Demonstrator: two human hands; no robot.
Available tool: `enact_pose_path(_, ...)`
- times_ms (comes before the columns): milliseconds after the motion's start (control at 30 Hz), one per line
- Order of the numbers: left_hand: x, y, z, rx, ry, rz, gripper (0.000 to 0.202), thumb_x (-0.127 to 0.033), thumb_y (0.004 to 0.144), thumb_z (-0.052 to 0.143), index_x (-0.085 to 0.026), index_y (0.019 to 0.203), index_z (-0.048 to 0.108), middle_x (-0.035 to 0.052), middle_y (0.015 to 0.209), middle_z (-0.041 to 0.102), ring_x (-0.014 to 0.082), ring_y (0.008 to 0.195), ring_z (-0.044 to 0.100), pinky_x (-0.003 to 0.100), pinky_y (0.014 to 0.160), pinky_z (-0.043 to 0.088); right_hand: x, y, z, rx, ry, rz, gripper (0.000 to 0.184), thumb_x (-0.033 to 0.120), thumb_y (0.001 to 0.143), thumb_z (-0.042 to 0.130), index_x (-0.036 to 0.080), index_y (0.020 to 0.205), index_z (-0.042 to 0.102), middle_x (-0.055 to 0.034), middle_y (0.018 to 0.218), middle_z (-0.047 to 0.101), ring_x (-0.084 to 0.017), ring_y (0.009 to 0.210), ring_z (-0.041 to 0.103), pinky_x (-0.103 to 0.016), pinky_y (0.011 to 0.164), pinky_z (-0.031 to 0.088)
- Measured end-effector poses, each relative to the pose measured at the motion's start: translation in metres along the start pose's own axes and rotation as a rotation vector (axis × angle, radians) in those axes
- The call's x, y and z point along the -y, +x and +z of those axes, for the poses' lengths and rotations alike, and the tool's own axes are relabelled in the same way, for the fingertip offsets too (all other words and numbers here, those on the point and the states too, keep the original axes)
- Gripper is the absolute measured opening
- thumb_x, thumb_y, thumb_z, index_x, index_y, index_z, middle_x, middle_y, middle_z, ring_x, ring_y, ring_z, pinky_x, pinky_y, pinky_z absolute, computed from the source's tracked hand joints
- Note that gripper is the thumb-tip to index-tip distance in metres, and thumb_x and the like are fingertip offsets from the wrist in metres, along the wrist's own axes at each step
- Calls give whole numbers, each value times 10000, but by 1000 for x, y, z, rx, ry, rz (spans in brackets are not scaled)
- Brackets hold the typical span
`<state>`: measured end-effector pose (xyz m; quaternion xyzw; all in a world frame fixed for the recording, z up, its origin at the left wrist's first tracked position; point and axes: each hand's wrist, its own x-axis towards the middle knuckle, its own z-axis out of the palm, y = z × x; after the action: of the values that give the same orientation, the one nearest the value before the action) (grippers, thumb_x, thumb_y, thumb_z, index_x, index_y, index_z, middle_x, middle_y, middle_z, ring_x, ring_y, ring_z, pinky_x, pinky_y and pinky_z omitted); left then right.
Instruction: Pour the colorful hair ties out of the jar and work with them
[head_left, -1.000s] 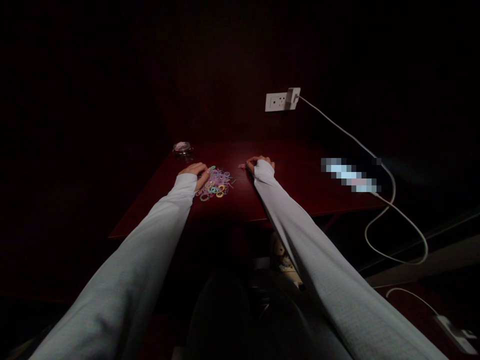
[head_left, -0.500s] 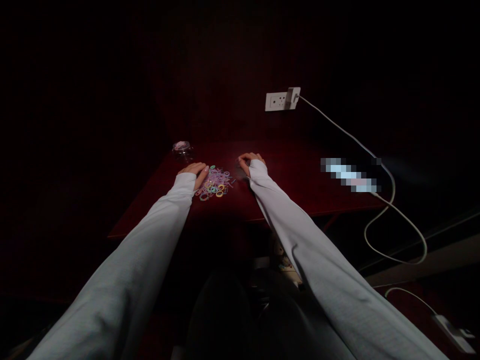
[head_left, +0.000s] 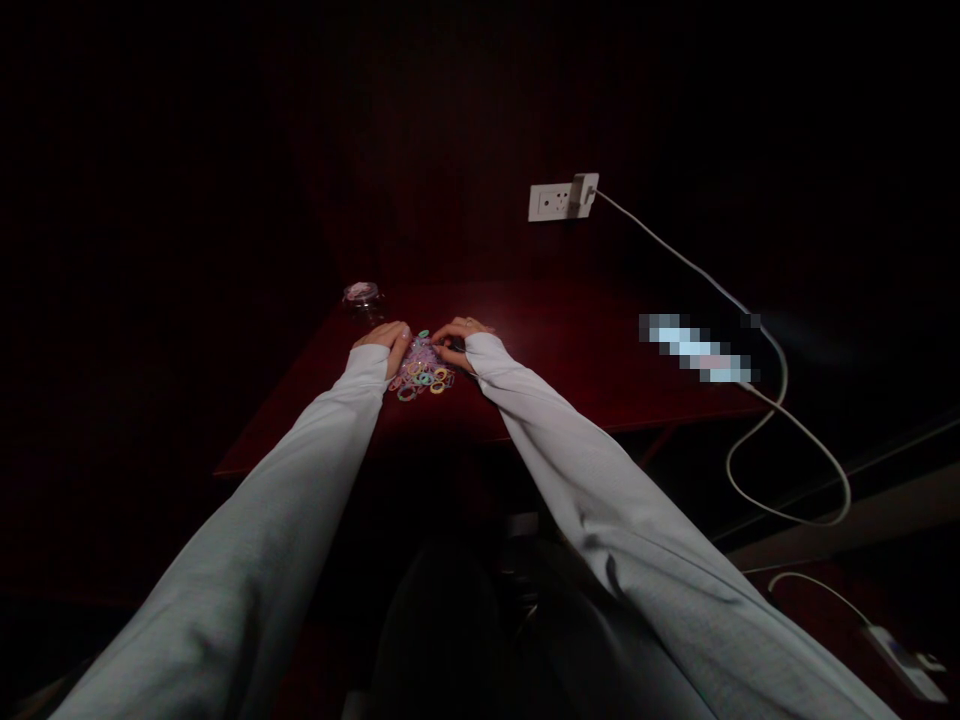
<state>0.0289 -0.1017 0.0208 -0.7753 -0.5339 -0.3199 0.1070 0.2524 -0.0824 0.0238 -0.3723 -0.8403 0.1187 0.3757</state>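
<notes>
The left arm (head_left: pixel 300 452) and right arm (head_left: pixel 574 460) reach forward, converging. The 2 hands are near each other, backs up: left hand (head_left: pixel 381 340) with fingers curved, right hand (head_left: pixel 459 336) with fingers bent leftward.

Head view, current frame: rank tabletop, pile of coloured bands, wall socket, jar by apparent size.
1. Tabletop, largest by far
2. Pile of coloured bands and wall socket: too alike to rank, the pile being partly covered
3. Jar, smallest

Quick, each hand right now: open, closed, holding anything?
Left hand: curled beside the colourful bands; can't tell whether holding any.
Right hand: curled at their right side; can't tell either.
</notes>
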Motion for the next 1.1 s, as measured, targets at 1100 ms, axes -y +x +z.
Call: enact_pose_path(1100,1,1,2,10,-9,-25,417,-446,1047,303,-237,892,629,90,967,736,253,982,688,350,823,498,20,0,5,15,55,-34,104,246,897,730,238,964,809,-40,1055,669,-223,1066,539,-361,993,438)
